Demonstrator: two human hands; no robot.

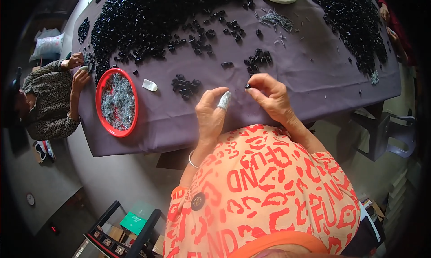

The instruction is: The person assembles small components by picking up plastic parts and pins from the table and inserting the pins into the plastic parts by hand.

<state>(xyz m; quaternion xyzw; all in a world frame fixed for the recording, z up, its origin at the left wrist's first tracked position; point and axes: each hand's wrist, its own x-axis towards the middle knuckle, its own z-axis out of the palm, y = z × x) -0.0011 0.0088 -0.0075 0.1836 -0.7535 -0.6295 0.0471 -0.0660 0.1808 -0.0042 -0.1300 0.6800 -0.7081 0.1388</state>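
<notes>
Over the near edge of the table, both my hands are raised a short way apart. My right hand [274, 100] pinches a small black plastic piece [248, 86] between thumb and forefinger. A silvery-white finger cover [224, 100] sits on one digit of my left hand [211, 116]. That hand's fingertips are pressed together, and what they hold, if anything, is too small to make out. Left of it lies a small cluster of black pieces [185, 86]. Another cluster of black pieces [258, 61] is just beyond my right hand.
A red oval basket [99, 106] holds thin clear-grey pieces. Beside it lies a white finger cover [150, 85]. Black pieces [139, 20] heap the far side of the purple-covered table [148, 132]. A co-worker's hands [77, 69] work at left; a plastic stool [379, 132] stands right.
</notes>
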